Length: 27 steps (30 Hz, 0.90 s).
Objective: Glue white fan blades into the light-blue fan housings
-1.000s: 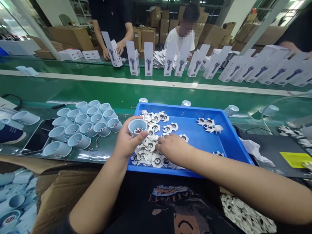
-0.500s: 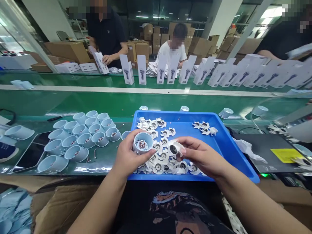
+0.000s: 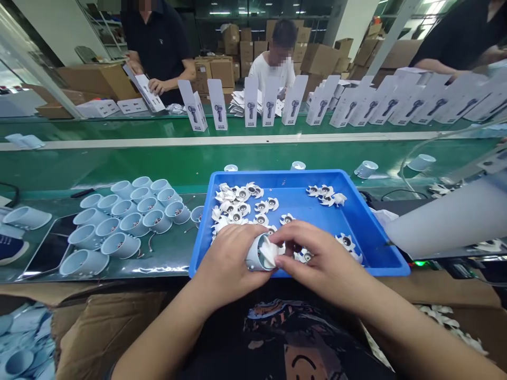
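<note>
My left hand (image 3: 225, 261) is wrapped round a pale blue plastic housing (image 3: 255, 257), its open mouth turned to the right. My right hand (image 3: 317, 258) pinches a white fan impeller (image 3: 269, 252) and holds it in that mouth. Both hands hover over the near edge of a blue tray (image 3: 368, 232). Several loose white impellers (image 3: 237, 203) lie in the tray's left half, and a few more (image 3: 327, 195) sit near its back right.
Several pale blue housings (image 3: 127, 216) stand grouped left of the tray on the green bench. A conveyor belt (image 3: 158, 158) runs behind, lined with white product boxes (image 3: 273, 100). Other people work at the far side. An open cardboard carton (image 3: 91, 322) is at my lower left.
My right hand lifted an impeller from the pile and brought it to the housing. My left hand turned the housing sideways and lowered it toward me.
</note>
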Each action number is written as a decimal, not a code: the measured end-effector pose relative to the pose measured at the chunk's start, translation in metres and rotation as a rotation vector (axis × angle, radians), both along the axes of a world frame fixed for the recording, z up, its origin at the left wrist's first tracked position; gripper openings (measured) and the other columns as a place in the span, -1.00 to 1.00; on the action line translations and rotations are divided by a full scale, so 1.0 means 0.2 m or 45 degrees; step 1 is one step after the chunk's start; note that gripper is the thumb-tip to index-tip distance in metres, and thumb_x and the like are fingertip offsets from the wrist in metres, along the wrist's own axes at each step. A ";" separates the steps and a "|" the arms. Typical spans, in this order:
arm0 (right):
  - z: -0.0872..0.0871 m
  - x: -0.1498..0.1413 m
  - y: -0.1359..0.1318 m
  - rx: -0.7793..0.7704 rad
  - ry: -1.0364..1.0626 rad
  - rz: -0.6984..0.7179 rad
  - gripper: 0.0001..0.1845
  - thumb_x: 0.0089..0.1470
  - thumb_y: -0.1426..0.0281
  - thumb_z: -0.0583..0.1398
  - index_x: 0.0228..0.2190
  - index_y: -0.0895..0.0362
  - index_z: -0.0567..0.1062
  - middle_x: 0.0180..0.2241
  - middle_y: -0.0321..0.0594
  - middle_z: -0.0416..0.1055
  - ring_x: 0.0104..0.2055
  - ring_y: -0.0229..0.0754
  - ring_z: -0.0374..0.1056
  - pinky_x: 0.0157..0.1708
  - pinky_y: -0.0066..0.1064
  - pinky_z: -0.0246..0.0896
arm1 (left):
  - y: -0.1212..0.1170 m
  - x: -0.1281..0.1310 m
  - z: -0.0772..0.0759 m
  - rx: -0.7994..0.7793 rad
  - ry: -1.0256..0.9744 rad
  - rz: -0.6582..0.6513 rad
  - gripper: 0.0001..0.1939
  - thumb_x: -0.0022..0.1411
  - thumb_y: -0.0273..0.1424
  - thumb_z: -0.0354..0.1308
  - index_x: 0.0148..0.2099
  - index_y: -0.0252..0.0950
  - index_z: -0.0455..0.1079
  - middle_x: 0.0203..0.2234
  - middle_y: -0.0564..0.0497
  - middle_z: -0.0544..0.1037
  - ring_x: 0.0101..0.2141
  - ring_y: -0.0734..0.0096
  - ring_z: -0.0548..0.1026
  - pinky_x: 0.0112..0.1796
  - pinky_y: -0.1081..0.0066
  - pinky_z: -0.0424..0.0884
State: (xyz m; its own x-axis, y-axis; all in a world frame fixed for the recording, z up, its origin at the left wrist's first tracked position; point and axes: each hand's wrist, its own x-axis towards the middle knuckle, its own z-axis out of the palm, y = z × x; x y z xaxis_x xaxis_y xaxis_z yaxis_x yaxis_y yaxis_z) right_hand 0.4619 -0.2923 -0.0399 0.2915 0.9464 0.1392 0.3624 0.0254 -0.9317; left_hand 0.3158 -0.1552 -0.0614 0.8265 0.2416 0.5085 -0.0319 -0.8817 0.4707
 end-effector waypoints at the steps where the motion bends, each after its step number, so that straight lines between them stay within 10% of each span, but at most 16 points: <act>1: 0.02 -0.02 0.00 0.032 -0.214 -0.010 -0.78 0.07 0.51 0.27 -0.21 0.04 0.54 -0.22 -0.23 0.34 -0.25 -0.25 0.29 -0.21 -0.36 0.20 | -0.01 0.00 0.00 0.052 -0.032 -0.003 -0.66 0.15 -0.35 0.22 -0.02 -0.23 0.29 -0.21 -0.08 0.59 -0.19 0.15 0.56 -0.14 0.16 0.44; 6: 0.03 -0.06 0.05 0.138 -0.629 -0.004 -0.85 -0.01 0.56 0.37 -0.37 0.10 0.58 -0.32 -0.24 0.22 -0.29 -0.23 0.28 -0.26 -0.33 0.26 | -0.06 0.00 -0.01 0.149 -0.196 0.047 -0.67 0.20 -0.40 0.15 0.01 -0.21 0.24 -0.21 -0.08 0.58 -0.19 0.16 0.56 -0.12 0.17 0.46; 14: 0.07 0.03 -0.05 0.099 -0.421 0.227 -0.75 0.25 0.11 0.19 -0.31 -0.07 0.62 0.14 -0.24 0.30 0.21 0.03 0.23 0.08 -0.04 0.30 | 0.03 -0.03 -0.04 0.044 -0.204 0.188 -0.54 0.16 -0.25 0.30 0.06 -0.16 0.25 -0.12 -0.07 0.55 -0.10 0.14 0.52 -0.05 0.13 0.42; 21: -0.09 0.06 -0.13 0.036 -0.864 0.140 -0.43 0.16 0.06 0.23 0.19 -0.26 0.30 0.34 -0.15 -0.03 0.25 0.31 0.15 -0.08 0.25 0.39 | 0.05 -0.05 0.03 0.097 0.063 0.120 -0.32 -0.08 0.03 0.41 0.02 -0.23 0.44 -0.20 -0.10 0.50 -0.16 0.08 0.47 -0.10 0.04 0.44; 27: -0.25 0.25 -0.37 0.197 -0.835 -0.308 -0.65 0.28 0.23 0.07 0.08 -0.18 0.36 0.27 -0.19 0.10 0.20 0.11 0.24 -0.06 -0.04 0.46 | 0.57 -0.02 0.16 -0.085 0.085 0.642 -0.40 -0.03 -0.26 0.42 0.09 -0.16 0.44 -0.19 -0.09 0.54 -0.18 0.10 0.50 -0.13 0.07 0.47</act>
